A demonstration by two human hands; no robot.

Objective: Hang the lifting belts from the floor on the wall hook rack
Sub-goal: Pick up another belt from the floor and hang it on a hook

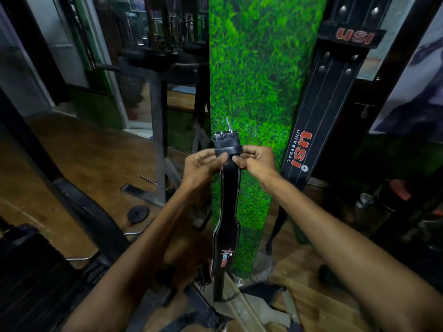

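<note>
**Belt number two going up at the grass-print panel**

Right in front of the green grass-print wall panel (pixel 259 92), both hands are up at about the same height, pinching the top end of a black lifting belt (pixel 226 212). The left hand (pixel 203 164) is closed on the belt's left edge just under the buckle, thumb across the front. The right hand (pixel 257 160) is curled shut on the right edge, fingertips meeting the strap from the other side. So both are gripping the same belt, nearly touching each other.

The buckle (pixel 225 137) sits just above the knuckles, metal prongs pointing up, pressed close to the panel. I honestly can't make out a hook there, too small and blurry. The rest of the belt hangs straight down between the forearms, widening in the middle, with white stitching along the edges and a red and white star logo (pixel 226 256) lower down. Its bottom end reaches down near the floor clutter.

Off to the right, a second black belt (pixel 328 97) with red USI lettering is already hanging along the right edge of the panel, running from the top of the shot down past the right wrist.

Down on the wooden floor (pixel 79 149) there's more stuff: some dark straps and pale scraps (pixel 263 305) below the belt, and a small round weight plate (pixel 137 213) off to the left near a black machine frame (pixel 159 140).
</note>
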